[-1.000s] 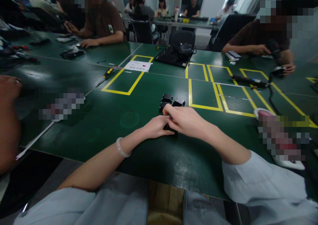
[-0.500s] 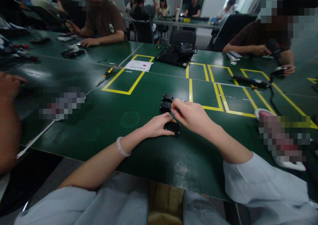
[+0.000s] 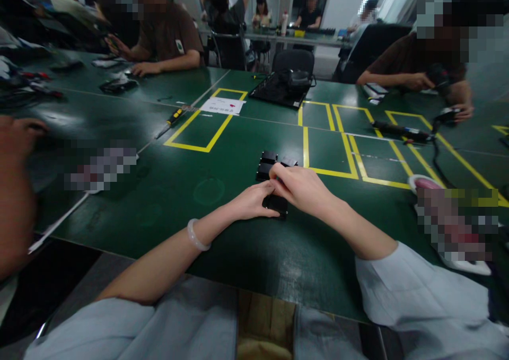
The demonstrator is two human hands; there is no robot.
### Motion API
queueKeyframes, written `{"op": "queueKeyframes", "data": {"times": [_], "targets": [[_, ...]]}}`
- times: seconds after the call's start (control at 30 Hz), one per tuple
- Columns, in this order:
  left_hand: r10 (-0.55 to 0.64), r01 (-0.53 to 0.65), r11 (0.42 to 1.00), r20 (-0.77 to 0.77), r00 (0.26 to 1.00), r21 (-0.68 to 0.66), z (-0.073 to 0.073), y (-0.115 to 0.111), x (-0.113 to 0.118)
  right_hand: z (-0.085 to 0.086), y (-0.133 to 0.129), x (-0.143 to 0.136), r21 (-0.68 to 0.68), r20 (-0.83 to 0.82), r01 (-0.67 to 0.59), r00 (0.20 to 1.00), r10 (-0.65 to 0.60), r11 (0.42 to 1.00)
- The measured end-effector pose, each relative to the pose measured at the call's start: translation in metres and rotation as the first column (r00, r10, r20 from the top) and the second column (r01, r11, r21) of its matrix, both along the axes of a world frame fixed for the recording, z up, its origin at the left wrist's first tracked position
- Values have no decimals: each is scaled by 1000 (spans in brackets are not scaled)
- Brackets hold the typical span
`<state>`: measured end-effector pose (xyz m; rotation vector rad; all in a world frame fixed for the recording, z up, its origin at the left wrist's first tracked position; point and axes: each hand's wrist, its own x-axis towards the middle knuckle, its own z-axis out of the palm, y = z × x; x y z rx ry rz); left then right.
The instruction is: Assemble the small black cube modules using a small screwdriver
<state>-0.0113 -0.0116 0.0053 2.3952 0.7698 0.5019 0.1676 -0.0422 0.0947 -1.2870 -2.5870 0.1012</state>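
My left hand (image 3: 251,202) rests on the table with thumb and fingers closed around a small flat black box (image 3: 278,206), which has bright spots at its corners. Over the far edge of that box, my right hand (image 3: 299,186) is pinched, its fingertips touching those of my left. A thin dark rod showed in the right fingers a moment ago; now the fingers hide it. Just beyond lie more black boxes (image 3: 267,165) of the same kind, partly covered by my right hand.
Yellow tape outlines (image 3: 332,173) mark the green table (image 3: 222,227). A yellow-black screwdriver (image 3: 170,122) lies to the left, near a paper sheet (image 3: 222,105). A black panel (image 3: 278,90) sits farther back. At right is a white-rimmed tray (image 3: 473,267). Co-workers sit around.
My right hand has come down and slightly left, closer to the box and against my left fingertips. The thin rod is no longer visible. My left hand stays on the box.
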Motion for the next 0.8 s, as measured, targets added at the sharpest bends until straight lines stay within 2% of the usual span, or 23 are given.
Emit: {"op": "queueKeyframes", "data": {"times": [0.2, 0.43, 0.63, 0.8], "targets": [[10, -10, 1000, -3, 1000, -5, 1, 0, 0, 0, 1, -3, 19, 26, 5, 1000, -6, 1000], [15, -15, 1000, -33, 999, 8, -1, 2, -1, 3, 0, -10, 38, 110, 96, 989, -99, 995], [26, -27, 999, -49, 998, -20, 0, 2, -1, 7, -3, -19, 57, 199, 221, 953, -228, 974], [25, -27, 999, -47, 999, -28, -1, 3, -1, 11, -1, -25, 57, 238, 244, 939, -250, 968]]}}
